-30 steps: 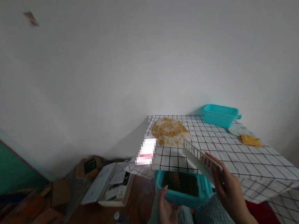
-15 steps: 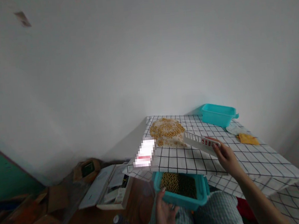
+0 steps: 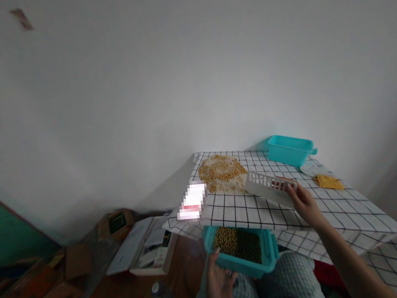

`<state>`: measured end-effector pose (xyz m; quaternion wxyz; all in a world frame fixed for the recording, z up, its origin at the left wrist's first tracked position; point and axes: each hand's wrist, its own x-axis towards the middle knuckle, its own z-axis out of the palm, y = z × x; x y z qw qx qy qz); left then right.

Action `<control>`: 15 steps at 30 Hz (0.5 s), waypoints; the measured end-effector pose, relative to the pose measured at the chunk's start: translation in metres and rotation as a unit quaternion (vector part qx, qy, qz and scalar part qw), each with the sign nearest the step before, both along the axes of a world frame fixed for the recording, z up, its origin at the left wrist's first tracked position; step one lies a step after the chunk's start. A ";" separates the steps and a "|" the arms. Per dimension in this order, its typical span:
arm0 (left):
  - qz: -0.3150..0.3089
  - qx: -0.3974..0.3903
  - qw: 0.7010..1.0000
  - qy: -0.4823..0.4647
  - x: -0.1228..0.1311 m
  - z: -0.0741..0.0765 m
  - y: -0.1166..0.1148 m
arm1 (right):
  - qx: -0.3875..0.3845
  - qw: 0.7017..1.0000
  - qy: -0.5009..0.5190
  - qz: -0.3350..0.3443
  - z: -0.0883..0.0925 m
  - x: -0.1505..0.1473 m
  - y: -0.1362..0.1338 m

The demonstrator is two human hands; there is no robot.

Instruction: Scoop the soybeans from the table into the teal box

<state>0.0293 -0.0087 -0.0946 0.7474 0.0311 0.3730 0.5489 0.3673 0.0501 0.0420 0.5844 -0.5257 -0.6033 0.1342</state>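
White slotted basket (image 3: pixel 269 190) clamped at 1 end in right hand (image 3: pixel 306 207), over tablecloth (image 3: pixel 240 211) near front edge, beside yellow beans (image 3: pixel 222 167); teal tub (image 3: pixel 244 266) gripped in left hand (image 3: pixel 218 279), off that edge

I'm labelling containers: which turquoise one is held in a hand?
The near container, in the left hand, with yellow beans and dark green beans inside. The far container stands on the table by the wall, untouched.

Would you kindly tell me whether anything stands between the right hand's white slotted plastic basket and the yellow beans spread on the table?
Nothing visible does. The white slotted plastic basket, in the right hand, has its far end beside the small yellow beans; whether they touch is unclear.
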 end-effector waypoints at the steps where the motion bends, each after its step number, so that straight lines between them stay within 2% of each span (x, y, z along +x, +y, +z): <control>1: -0.001 -0.003 1.000 -0.013 0.000 0.000 0.000 | -0.001 1.000 0.008 0.003 0.000 0.001 -0.001; 10: -0.003 -0.022 1.000 -0.019 0.000 0.001 -0.002 | -0.005 0.999 0.043 -0.023 -0.002 0.001 -0.005; 15: -0.004 0.000 1.000 -0.003 0.000 0.001 -0.002 | -0.017 0.998 0.057 -0.018 -0.007 0.002 -0.009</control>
